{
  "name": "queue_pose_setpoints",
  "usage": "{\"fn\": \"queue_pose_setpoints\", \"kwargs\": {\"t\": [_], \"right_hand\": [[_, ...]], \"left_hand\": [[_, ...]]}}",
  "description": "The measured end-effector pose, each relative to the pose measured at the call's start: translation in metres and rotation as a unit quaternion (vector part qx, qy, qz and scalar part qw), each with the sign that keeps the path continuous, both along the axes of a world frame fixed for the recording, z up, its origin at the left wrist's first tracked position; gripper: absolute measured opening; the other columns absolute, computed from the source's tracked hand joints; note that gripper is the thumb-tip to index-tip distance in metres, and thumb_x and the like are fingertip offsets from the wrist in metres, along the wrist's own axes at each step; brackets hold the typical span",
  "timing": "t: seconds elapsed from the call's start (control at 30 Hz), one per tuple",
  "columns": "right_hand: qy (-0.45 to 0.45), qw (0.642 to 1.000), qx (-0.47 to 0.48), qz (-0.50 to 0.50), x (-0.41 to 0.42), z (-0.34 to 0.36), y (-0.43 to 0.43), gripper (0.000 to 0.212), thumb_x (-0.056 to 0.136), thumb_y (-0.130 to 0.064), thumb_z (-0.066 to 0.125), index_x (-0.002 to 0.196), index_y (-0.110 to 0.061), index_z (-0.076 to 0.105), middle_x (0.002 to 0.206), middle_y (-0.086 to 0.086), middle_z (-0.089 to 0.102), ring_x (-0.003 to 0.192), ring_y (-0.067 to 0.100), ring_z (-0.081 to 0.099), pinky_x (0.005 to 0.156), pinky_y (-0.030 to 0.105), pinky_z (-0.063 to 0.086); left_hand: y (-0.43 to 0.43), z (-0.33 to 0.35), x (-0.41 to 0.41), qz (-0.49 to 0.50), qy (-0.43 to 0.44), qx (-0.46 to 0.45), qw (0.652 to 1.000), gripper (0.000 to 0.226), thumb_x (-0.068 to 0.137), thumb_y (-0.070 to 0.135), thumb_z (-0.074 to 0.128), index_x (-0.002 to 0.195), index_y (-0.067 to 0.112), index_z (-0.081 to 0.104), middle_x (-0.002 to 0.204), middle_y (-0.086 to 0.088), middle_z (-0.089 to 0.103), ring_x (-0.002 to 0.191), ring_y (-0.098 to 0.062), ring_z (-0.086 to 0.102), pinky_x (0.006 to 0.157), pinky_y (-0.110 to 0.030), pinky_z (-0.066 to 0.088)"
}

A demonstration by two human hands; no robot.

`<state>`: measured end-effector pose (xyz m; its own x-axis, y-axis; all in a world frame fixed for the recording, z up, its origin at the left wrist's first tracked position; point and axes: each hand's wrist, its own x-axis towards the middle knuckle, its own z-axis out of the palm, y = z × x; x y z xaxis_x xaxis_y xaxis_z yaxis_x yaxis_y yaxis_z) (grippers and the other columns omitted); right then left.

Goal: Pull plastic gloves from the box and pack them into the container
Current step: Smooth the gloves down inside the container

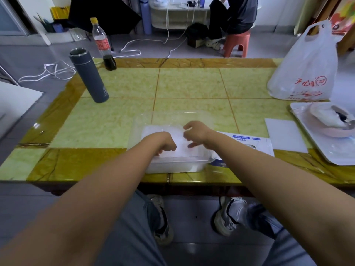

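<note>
A person seated at a tiled table (192, 83) is packing disposable gloves, with a grey flask (92, 77) and a nearly empty cola bottle (101, 43) standing well beyond and to the left of the left hand (163, 143). That hand is reaching down into the clear container (172, 166) at the near table edge, its fingers curling onto the plastic gloves (153, 131); whether they are pinching a glove or only pressing cannot be told. The gloves are lying as a pale, milky, crinkled layer across the container floor, directly under and between both hands. The right hand (196, 134) is hovering just beside the left, fingers curled and thumb out, seemingly pinching a nearly invisible film of glove. The flat white-and-blue box (249, 143) is lying just to the right of that wrist, touching or almost touching the container. Farther right, a white sheet (284, 135), a tray (336, 156) and a printed plastic bag (303, 70) are sitting well clear. The gloves are likely handling as featherweight, limp and slippery film, clinging and springing back up, so a fingertip pinch at a cuff or edge, followed by a flat press, is looking the surest way to seat them
</note>
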<state>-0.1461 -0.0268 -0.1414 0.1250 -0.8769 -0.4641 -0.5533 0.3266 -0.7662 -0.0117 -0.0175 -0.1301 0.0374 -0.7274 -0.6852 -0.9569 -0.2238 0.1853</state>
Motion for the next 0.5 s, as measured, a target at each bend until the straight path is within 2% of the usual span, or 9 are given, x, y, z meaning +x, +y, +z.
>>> {"fn": "queue_pose_setpoints", "kwargs": {"t": [0.1,0.17,0.23,0.37,0.5], "right_hand": [[-0.074,0.993,-0.087,-0.026,-0.015,0.022,0.006,0.026,0.095,0.001,0.046,0.118,-0.001,0.058,0.100,0.014,0.058,0.077,0.021,0.062,0.062,0.029,0.059],[-0.071,0.986,-0.139,-0.053,-0.035,0.029,0.012,0.024,0.093,0.002,0.044,0.105,-0.004,0.063,0.090,0.012,0.061,0.067,0.018,0.060,0.056,0.026,0.055],[-0.038,0.980,-0.173,-0.090,-0.059,0.029,0.017,0.024,0.091,0.001,0.044,0.096,-0.007,0.066,0.082,0.009,0.062,0.062,0.017,0.058,0.054,0.026,0.052],[0.086,0.973,-0.165,-0.135,-0.114,0.010,0.028,0.020,0.089,-0.008,0.048,0.086,-0.002,0.066,0.075,0.010,0.060,0.064,0.024,0.056,0.065,0.037,0.052],[0.220,0.966,-0.107,-0.086,-0.151,-0.010,0.045,0.019,0.089,-0.010,0.046,0.076,-0.006,0.058,0.077,0.013,0.058,0.072,0.027,0.052,0.064,0.034,0.045]], "left_hand": [[0.005,0.020,-0.022,-0.007,-0.023,-0.118,0.993,0.042,0.096,0.029,0.050,0.127,0.002,0.045,0.102,-0.014,0.063,0.086,-0.028,0.066,0.075,-0.033,0.056],[0.008,0.029,-0.044,-0.009,0.032,-0.244,0.969,0.038,0.094,0.029,0.052,0.124,0.006,0.048,0.108,-0.009,0.061,0.094,-0.027,0.060,0.069,-0.032,0.046],[0.015,0.036,-0.070,-0.004,0.112,-0.317,0.942,0.032,0.094,0.029,0.052,0.118,0.009,0.051,0.109,-0.007,0.061,0.096,-0.025,0.057,0.068,-0.031,0.038],[0.033,0.038,-0.123,-0.027,0.221,-0.326,0.919,0.022,0.093,0.021,0.051,0.112,0.012,0.055,0.096,-0.002,0.059,0.094,-0.024,0.057,0.069,-0.028,0.034],[0.043,0.017,-0.161,-0.050,0.252,-0.239,0.936,0.028,0.093,0.014,0.047,0.120,0.010,0.052,0.111,-0.013,0.063,0.101,-0.030,0.060,0.074,-0.030,0.042]]}}
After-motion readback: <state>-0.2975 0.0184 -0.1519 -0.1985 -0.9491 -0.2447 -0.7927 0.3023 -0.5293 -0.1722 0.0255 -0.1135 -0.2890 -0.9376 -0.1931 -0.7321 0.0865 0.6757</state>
